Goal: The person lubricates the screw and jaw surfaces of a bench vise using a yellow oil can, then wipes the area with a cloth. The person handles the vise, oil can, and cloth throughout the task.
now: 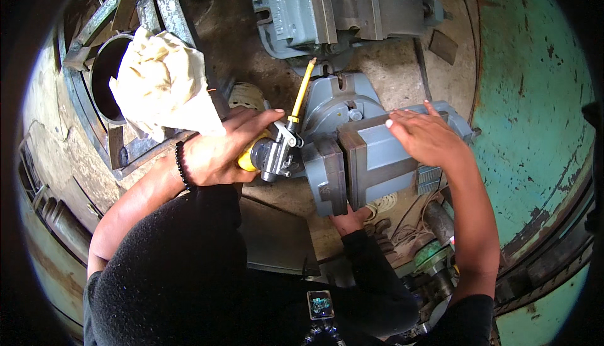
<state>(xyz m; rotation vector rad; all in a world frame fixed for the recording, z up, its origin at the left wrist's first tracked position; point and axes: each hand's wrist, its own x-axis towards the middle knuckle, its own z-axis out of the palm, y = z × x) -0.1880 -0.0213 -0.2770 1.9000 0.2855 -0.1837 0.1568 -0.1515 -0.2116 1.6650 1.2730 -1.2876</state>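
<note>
My left hand (217,148), with a beaded bracelet at the wrist, is closed around a trigger oil can (275,156). The can has a yellow body, a metal pump head and a long yellow spout pointing away from me. To its right is a blue-grey machine vise (384,179), its jaws parted by a narrow gap. My right hand (428,137) lies on top of the vise's right part, fingers stretched out and holding nothing. Part of the can is hidden behind my left fingers.
A second blue-grey vise (289,9) sits beyond the first. At the left, a crumpled cream cloth (160,78) covers part of a steel frame (104,28). A worn green metal surface (531,94) borders the right. My foot is below the near vise, beside cables and metal parts.
</note>
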